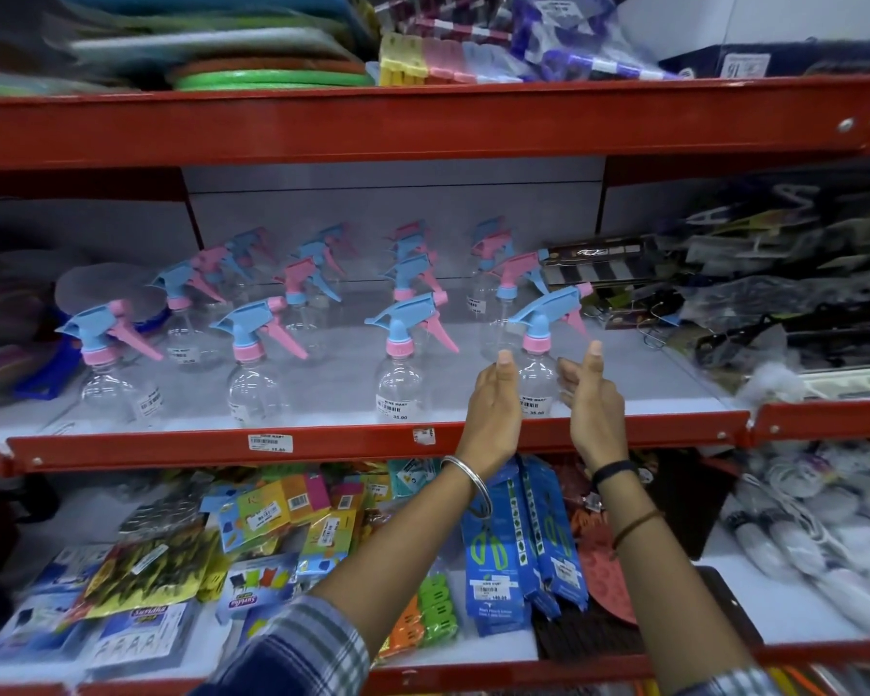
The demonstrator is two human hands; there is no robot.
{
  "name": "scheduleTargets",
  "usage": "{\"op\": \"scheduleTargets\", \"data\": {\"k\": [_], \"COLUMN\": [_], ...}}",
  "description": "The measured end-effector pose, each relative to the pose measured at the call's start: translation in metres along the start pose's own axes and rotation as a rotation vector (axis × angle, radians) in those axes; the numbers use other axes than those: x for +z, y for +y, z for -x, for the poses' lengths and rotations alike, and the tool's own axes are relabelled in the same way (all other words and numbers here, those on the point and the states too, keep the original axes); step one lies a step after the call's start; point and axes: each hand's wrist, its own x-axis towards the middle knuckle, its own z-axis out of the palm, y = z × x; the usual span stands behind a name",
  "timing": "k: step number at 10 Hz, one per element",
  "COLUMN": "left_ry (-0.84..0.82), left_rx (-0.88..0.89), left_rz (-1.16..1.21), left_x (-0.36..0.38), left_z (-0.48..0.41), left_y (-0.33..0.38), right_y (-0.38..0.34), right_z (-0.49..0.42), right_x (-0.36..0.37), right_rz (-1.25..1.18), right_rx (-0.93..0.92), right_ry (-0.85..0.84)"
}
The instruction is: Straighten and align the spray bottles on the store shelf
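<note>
Your left hand (493,399) and right hand (591,394) sit either side of the front-right bottle (536,379), palms facing in, fingers spread, not clamped on it; can't tell if they touch. Bottle stands at the shelf (322,447) front edge, w/ label forward. Close both palms gently low on the body, twist so its nozzle matches the next bottle (398,379) to the left, then check the rows behind.

- Your left hand (490,404) carries a thin silver bangle (465,482) at the wrist.
- Your right hand (593,401) has a black band (615,471) at the wrist and a brown thread (636,525) further down the forearm.
- Both rolled sleeves (297,650) are blue-and-white plaid.
</note>
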Motion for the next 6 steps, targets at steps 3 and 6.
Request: {"op": "scheduleTargets", "data": {"k": [3, 6], "left_ry": [-0.018, 0.111], "left_rx": [-0.016, 0.14], "left_rz": [-0.001, 0.074], "left_x": [0.0, -0.012], "left_z": [-0.001, 0.019], "left_y": [-0.002, -0.017], "right_y": [0.002, -0.003], "right_z": [0.008, 0.024], "right_x": [0.001, 0.001], "right_rz": [-0.004, -0.02], "right_rx": [0.013, -0.151], "right_ry": [0.044, 0.2]}}
